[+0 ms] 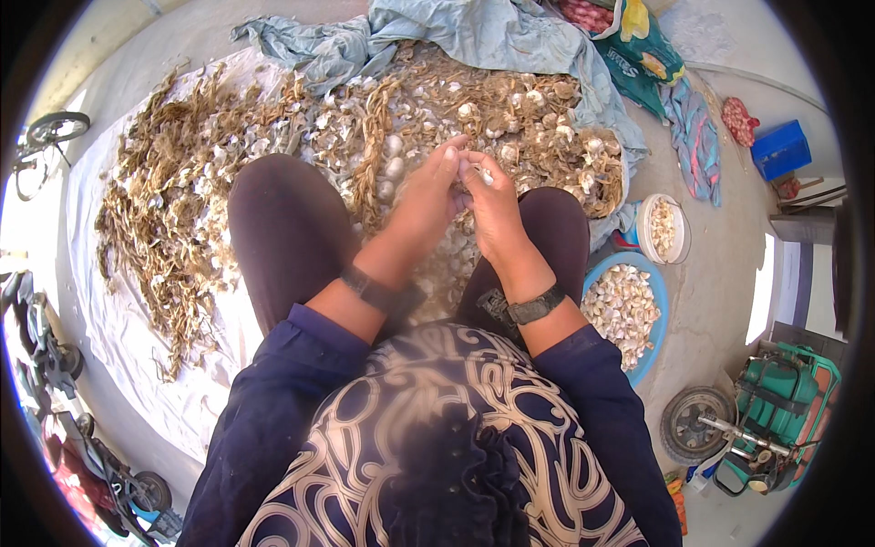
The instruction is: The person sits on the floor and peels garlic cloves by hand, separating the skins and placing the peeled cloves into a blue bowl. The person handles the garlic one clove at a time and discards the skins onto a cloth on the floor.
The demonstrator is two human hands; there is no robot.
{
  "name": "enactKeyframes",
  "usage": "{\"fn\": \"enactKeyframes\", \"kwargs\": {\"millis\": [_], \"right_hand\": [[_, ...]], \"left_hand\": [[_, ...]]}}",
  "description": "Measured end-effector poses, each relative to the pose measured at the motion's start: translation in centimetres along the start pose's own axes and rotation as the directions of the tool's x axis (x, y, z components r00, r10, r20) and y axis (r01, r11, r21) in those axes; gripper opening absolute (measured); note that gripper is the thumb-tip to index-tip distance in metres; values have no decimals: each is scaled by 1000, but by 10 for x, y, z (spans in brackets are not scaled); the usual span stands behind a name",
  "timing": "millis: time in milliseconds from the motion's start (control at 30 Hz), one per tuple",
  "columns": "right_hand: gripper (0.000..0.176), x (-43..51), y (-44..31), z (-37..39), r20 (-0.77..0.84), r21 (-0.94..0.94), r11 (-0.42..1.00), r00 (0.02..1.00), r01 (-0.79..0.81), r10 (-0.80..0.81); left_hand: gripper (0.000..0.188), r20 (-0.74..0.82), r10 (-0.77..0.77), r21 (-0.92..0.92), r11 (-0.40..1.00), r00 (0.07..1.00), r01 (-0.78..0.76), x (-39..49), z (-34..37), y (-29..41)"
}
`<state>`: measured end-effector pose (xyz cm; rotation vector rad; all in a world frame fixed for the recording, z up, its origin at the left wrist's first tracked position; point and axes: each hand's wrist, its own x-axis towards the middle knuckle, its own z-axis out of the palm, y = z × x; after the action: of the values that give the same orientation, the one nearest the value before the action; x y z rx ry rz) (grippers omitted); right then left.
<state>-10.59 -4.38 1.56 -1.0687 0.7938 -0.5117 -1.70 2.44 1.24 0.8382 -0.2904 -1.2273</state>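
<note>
Both hands meet in front of my knees, above a heap of garlic. My right hand [495, 198] has its thumb and fingers closed on a small white garlic piece [487, 176]. Against it rests my left hand [427, 191], slightly blurred, its thumb and fingertips touching the fingers of the other hand; whether it grips the piece too is hard to tell. Beneath and beyond lie whole garlic bulbs [468, 111], papery skins and dry stalks. A braid of dry garlic stalks [374, 137] runs beside my left hand, with pale bulbs along it.
At the right stand a blue basin of garlic cloves [657, 328] and a white bucket [682, 236] with more cloves. Dry stalks [164, 239] cover a white sheet [123, 328] at the left. Farther off are a blue crate [783, 150], a green wheeled vehicle [772, 403] and a bicycle [58, 128].
</note>
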Motion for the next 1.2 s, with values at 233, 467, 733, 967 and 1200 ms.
{"fn": "enactKeyframes", "kwargs": {"millis": [233,467,733,967,1200], "right_hand": [[26,-1,1,1,43,197,971,991,-136,130],[25,3,4,9,-67,209,974,993,-84,100],[28,3,8,15,-167,315,949,984,-11,67],[31,8,10,8,-140,431,902,986,-22,91],[25,10,1,-14,-27,-148,988,999,-34,30]], "left_hand": [[45,-65,-16,227,973,998,30,0,-3,0],[43,-61,200,409,899,978,-159,3,-2,-11],[43,-27,274,590,781,961,-206,1,3,-10],[43,67,336,759,594,939,-267,-7,17,-8],[47,-89,43,361,933,995,-8,-3,10,-7]]}}
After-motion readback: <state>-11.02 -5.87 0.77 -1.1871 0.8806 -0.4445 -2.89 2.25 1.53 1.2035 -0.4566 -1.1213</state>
